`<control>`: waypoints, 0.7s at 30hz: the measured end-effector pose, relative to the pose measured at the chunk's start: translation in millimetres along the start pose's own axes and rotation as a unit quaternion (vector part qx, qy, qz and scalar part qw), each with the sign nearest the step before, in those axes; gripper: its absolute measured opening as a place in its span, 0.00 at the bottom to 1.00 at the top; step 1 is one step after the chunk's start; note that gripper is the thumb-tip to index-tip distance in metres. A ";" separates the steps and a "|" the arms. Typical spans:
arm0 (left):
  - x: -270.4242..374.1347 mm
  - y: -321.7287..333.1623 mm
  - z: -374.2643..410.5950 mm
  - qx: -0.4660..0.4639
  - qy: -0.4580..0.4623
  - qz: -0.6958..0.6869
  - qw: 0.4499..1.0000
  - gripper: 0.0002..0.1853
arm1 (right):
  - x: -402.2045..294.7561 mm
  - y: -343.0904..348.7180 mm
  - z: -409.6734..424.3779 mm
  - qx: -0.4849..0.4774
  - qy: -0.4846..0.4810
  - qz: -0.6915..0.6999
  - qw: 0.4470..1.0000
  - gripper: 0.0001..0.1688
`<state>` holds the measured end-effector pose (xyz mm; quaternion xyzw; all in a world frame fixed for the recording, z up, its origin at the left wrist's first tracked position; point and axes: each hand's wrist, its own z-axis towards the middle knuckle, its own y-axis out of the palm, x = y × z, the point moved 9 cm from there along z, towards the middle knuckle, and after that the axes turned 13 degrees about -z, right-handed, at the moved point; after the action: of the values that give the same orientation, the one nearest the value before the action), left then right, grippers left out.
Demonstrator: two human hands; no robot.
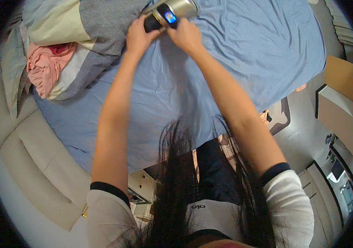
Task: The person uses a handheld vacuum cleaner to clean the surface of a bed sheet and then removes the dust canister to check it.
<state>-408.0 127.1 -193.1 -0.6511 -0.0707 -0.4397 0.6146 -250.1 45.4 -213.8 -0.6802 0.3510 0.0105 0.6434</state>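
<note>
Both of my hands are on a handheld appliance, apparently a vacuum cleaner point(184, 7), at the top of the view. It has a metallic gold-grey cylinder, a black section and a small display lit blue. My left hand point(139, 35) grips the dark part at its left end. Close beside the display, my right hand point(187, 34) holds the lower side, its fingertips partly hidden. Beneath the appliance spreads a wrinkled blue bedsheet point(241, 59). The far end of the appliance is cut off by the picture's edge.
A bunched grey and yellow quilt point(108, 24) lies on the bed to the left, with pink clothing point(44, 66) on it. A beige padded headboard point(52, 155) borders the left side. Wooden furniture point(343, 74) stands on the right, beyond the grey floor point(303, 124).
</note>
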 end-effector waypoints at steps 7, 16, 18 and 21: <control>100.3 33.0 -161.4 -0.095 -0.047 -0.063 0.992 0.37 | 86.7 -17.9 -190.1 -0.068 0.105 0.022 0.992 0.24; 191.9 74.4 -323.0 -0.208 -0.132 -0.126 0.961 0.42 | 173.7 -52.0 -376.6 -0.107 0.205 0.029 0.972 0.21; 179.6 79.2 -312.7 -0.213 -0.155 -0.134 0.955 0.41 | 168.3 -54.0 -366.8 -0.137 0.155 -0.050 0.977 0.22; 153.0 72.1 -271.4 -0.192 -0.176 -0.134 0.956 0.41 | 155.4 -35.7 -313.3 -0.166 0.159 -0.020 0.973 0.26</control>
<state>-401.8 -192.5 -184.0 -0.8086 -0.1783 -0.4016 0.3913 -252.5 -305.9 -201.4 -0.7772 0.4285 -0.0534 0.4577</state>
